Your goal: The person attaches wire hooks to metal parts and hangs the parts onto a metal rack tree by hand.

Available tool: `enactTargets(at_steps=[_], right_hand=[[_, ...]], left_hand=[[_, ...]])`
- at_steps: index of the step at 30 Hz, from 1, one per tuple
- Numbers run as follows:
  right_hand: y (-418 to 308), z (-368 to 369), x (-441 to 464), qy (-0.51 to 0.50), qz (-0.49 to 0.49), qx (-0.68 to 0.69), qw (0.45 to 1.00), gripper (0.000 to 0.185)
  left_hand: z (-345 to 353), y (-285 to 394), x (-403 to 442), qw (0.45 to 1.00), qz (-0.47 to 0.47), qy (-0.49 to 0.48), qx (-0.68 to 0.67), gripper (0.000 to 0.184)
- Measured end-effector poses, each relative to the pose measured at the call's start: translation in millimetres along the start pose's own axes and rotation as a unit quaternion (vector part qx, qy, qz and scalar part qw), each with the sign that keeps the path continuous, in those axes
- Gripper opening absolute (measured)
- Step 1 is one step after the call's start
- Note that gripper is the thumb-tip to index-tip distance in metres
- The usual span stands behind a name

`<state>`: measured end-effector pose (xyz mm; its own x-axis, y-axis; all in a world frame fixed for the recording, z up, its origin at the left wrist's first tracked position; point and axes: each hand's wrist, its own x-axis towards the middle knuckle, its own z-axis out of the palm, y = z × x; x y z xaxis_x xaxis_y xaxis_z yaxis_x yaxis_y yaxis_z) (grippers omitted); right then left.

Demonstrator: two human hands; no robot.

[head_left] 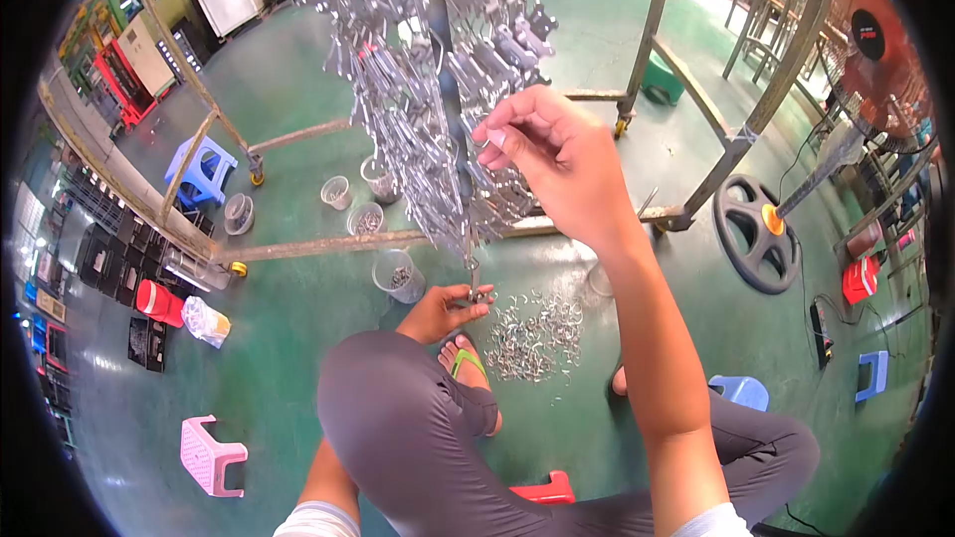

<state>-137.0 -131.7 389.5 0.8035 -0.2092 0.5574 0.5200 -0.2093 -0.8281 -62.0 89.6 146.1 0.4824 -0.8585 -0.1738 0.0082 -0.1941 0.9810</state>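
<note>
A dense cluster of shiny metal parts [398,129] hangs from above on a rack. My right hand [557,154] is raised at the cluster's right side, thumb and fingers pinched together at the parts; whatever lies between the fingertips is too small to make out. Lower down, my left hand [445,312] grips a small metal part [481,295] at the bottom end of the hanging cluster. Below it to the right, a pile of small metal hooks [537,336] is spread on the green floor. A clear plastic cup [400,276] with small pieces in it stands left of my left hand.
The metal rack frame [328,247] crosses behind the cluster. More cups [366,220] stand near it. A fan [875,60] with a round base [758,234] is at right. Stools stand around: blue [204,167], pink [209,457] and red [547,490].
</note>
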Motion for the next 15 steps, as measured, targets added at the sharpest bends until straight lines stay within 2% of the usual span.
enactTargets(at_steps=[6, 10, 15], right_hand=[[-15, 4, 14, 0.024, -0.018, -0.016, 0.999, 0.011], [-25, 5, 26, 0.041, -0.060, -0.047, 0.996, 0.009], [-42, 9, 51, 0.036, -0.124, -0.054, 0.990, 0.009]], left_hand=[[3, 0, 0, 1.000, -0.011, -0.016, -0.004, 0.044], [4, -1, 1, 0.999, -0.014, -0.029, -0.036, 0.043], [-1, -3, 0, 0.998, -0.004, -0.060, -0.011, 0.044]])
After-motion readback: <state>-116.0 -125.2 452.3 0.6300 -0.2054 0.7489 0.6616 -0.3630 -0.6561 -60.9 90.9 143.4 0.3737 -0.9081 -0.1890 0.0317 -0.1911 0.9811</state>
